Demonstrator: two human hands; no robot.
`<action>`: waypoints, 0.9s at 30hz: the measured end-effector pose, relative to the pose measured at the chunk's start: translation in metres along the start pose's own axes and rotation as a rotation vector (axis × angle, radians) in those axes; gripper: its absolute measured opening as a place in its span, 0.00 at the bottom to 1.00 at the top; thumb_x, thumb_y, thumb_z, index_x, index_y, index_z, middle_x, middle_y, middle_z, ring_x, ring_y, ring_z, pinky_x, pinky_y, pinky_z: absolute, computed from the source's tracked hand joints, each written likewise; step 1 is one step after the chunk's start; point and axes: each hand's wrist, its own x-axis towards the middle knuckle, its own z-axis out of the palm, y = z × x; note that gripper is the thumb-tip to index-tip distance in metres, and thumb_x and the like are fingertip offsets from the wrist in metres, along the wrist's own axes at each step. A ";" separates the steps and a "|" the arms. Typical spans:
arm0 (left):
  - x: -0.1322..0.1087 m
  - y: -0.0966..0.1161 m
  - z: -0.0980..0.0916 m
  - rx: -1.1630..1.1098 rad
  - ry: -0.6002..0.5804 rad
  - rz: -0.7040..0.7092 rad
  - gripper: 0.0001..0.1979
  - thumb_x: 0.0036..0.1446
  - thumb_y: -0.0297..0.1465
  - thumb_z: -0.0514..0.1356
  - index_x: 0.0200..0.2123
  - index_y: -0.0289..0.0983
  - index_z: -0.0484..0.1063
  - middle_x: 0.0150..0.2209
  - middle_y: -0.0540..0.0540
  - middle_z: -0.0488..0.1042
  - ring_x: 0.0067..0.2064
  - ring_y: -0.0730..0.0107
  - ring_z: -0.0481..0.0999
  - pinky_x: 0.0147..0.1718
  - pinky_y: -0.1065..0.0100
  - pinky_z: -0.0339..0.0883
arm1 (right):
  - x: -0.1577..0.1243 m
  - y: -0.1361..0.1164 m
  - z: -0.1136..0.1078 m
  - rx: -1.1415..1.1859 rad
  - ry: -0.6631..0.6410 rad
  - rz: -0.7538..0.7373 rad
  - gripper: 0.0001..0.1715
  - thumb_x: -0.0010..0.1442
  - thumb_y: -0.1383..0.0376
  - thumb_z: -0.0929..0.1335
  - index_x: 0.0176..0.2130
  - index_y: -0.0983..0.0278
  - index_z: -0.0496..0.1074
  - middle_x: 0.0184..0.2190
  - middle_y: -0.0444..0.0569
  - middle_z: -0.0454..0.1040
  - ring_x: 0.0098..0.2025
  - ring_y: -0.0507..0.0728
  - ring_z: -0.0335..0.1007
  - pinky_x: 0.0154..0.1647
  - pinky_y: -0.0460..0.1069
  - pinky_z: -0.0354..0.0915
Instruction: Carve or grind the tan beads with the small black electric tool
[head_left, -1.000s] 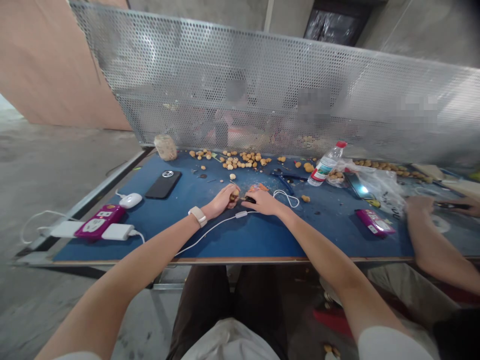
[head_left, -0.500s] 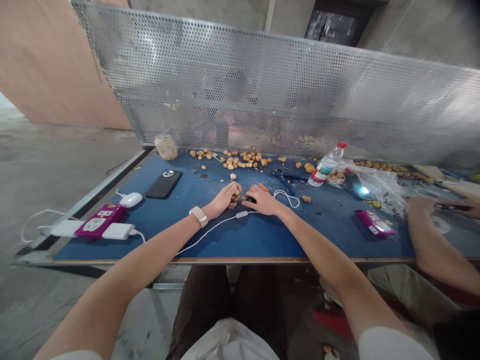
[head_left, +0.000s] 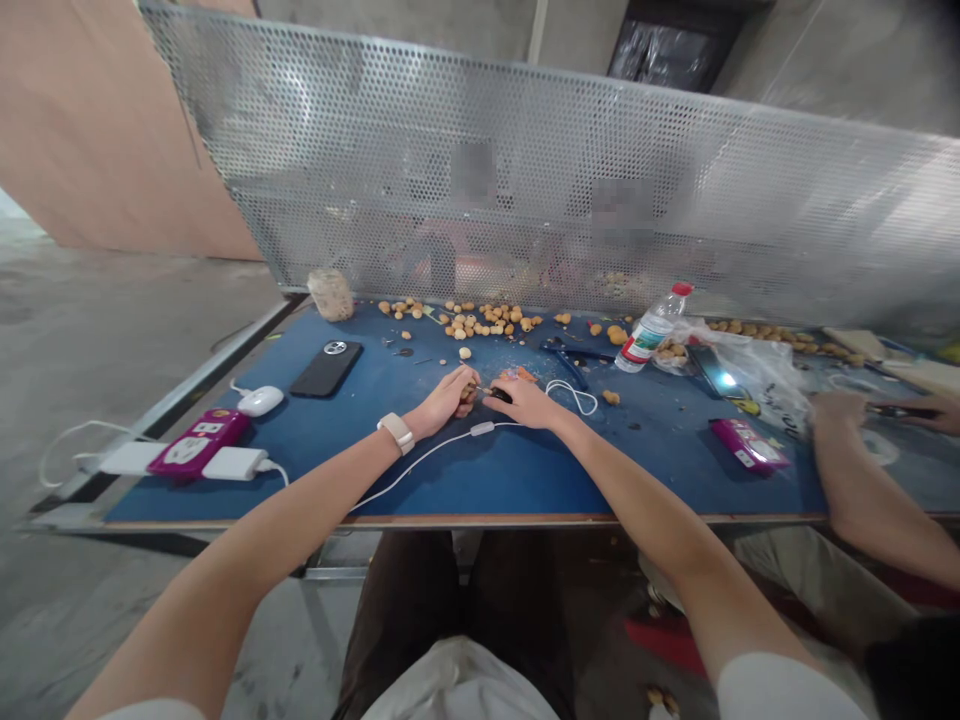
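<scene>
While left hand (head_left: 448,393) gripped small tan nut (head_left: 469,391) over blue bench (head_left: 480,470), right hand (head_left: 525,403) pinched black-handled tool (head_left: 498,395), tip at nut. Hard push might slip, jabbing left hand; nut might squirt loose.

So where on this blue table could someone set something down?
Bare blue tabletop lies between the right hand and the magenta device, and more between the black phone and the left hand. The far edge is crowded: round tan nuts, a water bottle, a plastic bag.
</scene>
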 end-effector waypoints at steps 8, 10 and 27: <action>0.001 -0.002 -0.001 0.002 0.003 -0.002 0.21 0.79 0.50 0.67 0.42 0.41 0.69 0.27 0.56 0.63 0.23 0.78 0.58 0.22 0.78 0.50 | -0.001 0.000 -0.002 0.021 0.003 -0.005 0.31 0.87 0.39 0.65 0.42 0.59 0.71 0.39 0.49 0.78 0.41 0.60 0.71 0.45 0.52 0.58; 0.001 -0.002 0.000 0.006 -0.002 0.002 0.21 0.79 0.51 0.66 0.42 0.41 0.69 0.28 0.56 0.63 0.23 0.78 0.57 0.23 0.78 0.49 | -0.001 0.001 -0.002 0.018 0.016 0.001 0.30 0.87 0.40 0.64 0.42 0.59 0.71 0.40 0.50 0.78 0.42 0.60 0.71 0.45 0.53 0.58; -0.001 0.002 0.002 0.025 0.009 0.021 0.23 0.80 0.50 0.67 0.39 0.38 0.72 0.27 0.57 0.60 0.23 0.79 0.56 0.23 0.78 0.50 | -0.002 0.001 -0.004 0.026 0.002 -0.008 0.33 0.87 0.38 0.64 0.40 0.59 0.68 0.38 0.49 0.76 0.41 0.60 0.70 0.45 0.53 0.58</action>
